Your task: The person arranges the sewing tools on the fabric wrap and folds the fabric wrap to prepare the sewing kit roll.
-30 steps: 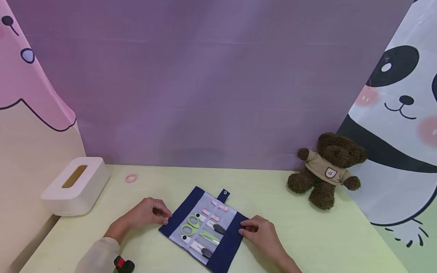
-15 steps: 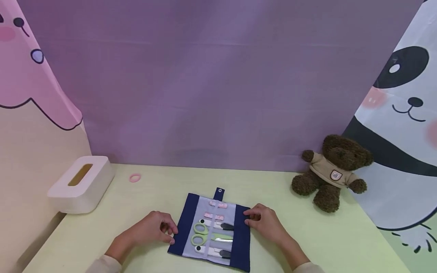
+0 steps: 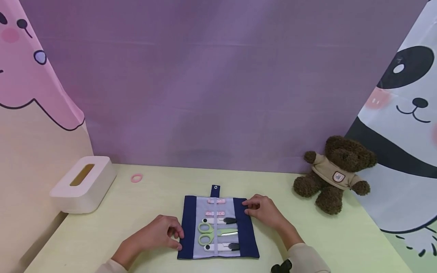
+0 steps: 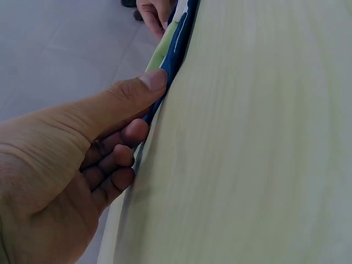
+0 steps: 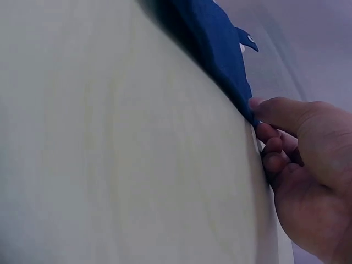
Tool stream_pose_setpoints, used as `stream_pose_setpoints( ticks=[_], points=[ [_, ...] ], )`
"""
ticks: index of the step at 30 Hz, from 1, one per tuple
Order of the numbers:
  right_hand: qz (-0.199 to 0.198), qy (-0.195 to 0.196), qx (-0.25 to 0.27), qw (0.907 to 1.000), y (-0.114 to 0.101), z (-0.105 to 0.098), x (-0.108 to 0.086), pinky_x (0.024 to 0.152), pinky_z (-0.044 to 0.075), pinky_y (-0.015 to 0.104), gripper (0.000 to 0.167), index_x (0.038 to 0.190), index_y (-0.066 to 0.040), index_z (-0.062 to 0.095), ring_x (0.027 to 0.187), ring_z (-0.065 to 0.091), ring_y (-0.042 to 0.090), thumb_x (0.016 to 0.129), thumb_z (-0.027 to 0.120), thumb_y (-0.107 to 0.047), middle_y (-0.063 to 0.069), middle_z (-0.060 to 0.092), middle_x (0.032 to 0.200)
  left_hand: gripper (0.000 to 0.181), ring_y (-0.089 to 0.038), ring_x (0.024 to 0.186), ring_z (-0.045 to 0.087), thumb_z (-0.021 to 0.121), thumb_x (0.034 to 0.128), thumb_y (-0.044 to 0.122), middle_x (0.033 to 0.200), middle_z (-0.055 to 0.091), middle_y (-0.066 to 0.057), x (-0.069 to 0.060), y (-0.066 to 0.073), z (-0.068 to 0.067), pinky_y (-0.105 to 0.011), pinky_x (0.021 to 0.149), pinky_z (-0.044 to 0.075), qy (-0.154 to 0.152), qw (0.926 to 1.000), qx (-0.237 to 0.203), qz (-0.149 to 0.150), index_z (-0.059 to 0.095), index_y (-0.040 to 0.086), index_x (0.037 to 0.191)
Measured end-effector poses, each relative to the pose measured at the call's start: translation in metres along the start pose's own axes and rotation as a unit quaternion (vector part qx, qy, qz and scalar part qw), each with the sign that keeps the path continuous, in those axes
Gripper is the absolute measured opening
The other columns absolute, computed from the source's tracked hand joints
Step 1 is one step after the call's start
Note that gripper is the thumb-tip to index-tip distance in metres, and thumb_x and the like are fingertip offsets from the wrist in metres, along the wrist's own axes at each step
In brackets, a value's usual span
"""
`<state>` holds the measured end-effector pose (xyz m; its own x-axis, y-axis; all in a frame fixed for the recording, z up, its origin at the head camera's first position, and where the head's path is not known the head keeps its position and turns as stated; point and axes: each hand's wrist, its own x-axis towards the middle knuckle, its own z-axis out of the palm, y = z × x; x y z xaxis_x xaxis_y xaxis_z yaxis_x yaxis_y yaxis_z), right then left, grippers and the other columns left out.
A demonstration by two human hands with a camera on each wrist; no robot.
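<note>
An unfolded fabric tool case (image 3: pixel 248 235), navy at both sides and pale in the middle, lies flat on the table. A snap tab (image 3: pixel 215 191) sticks out from its far edge. Under its pale elastic band are green-handled scissors (image 3: pixel 205 239), two white tools with black ends (image 3: pixel 222 247) and two small pink patterned pieces (image 3: pixel 215 214). With thumb and fingers my left hand (image 3: pixel 158 235) pinches the case's left edge near the front. My right hand (image 3: pixel 268 213) pinches the right edge near its far corner; the right wrist view shows thumb and forefinger on the navy cloth.
A white tissue box (image 3: pixel 92 193) stands at the table's left, with a pink ring (image 3: pixel 136 178) beside it. At the back right sits a brown teddy bear (image 3: pixel 338 174) in a beige top. Purple cloth (image 3: pixel 218 94) hangs behind the table (image 3: pixel 164 189).
The case has turned anticlockwise from a slant to nearly square with the table. Both hands have stayed at its edges. The head view has shifted slightly.
</note>
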<state>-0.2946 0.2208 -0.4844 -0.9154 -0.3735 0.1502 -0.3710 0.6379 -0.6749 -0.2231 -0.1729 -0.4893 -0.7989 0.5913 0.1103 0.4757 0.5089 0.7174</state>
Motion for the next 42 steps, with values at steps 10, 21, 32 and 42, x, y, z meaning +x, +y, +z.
stream_pose_setpoints(
  ticks=[10,21,32,42],
  points=[
    [0.006,0.007,0.008,0.9999,0.003,0.0,-0.004,0.069,0.046,0.021,0.022,0.11,-0.005,0.079,0.079,0.052,0.006,0.088,0.08,-0.011,0.001,0.065,0.09,0.022,0.005,0.071,0.053,0.094,0.0732,0.024,0.078,0.062,0.012,0.001,-0.001,0.001,-0.016,0.064,0.048,0.0,1.0,0.004,0.003,0.075,0.021,0.085],
    [0.02,0.012,0.017,0.9996,0.003,-0.001,-0.007,0.068,0.045,0.021,0.022,0.11,-0.005,0.079,0.078,0.052,0.006,0.089,0.08,-0.011,0.002,0.064,0.09,0.022,0.005,0.07,0.052,0.093,0.0738,0.023,0.078,0.063,0.011,0.003,-0.003,0.002,-0.016,0.064,0.047,0.001,1.0,0.004,0.005,0.075,0.021,0.086],
    [0.034,0.024,0.034,0.9985,-0.001,-0.003,-0.016,0.071,0.049,0.02,0.022,0.111,-0.008,0.078,0.08,0.055,0.005,0.091,0.078,-0.013,0.002,0.067,0.094,0.02,0.002,0.077,0.057,0.09,0.0787,0.024,0.085,0.066,0.01,0.005,0.001,0.0,-0.017,0.071,0.051,0.003,0.9999,0.008,0.014,0.075,0.02,0.091],
    [-0.017,-0.017,0.095,0.9951,-0.027,-0.001,-0.054,0.08,0.056,0.024,0.025,0.113,-0.009,0.076,0.094,0.066,0.007,0.091,0.079,-0.02,0.009,0.074,0.108,0.035,0.0,0.109,0.062,0.09,0.0792,0.038,0.113,0.071,0.016,-0.002,0.017,0.009,-0.022,0.103,0.05,0.005,0.9994,-0.034,0.003,0.076,0.026,0.109]
  ],
)
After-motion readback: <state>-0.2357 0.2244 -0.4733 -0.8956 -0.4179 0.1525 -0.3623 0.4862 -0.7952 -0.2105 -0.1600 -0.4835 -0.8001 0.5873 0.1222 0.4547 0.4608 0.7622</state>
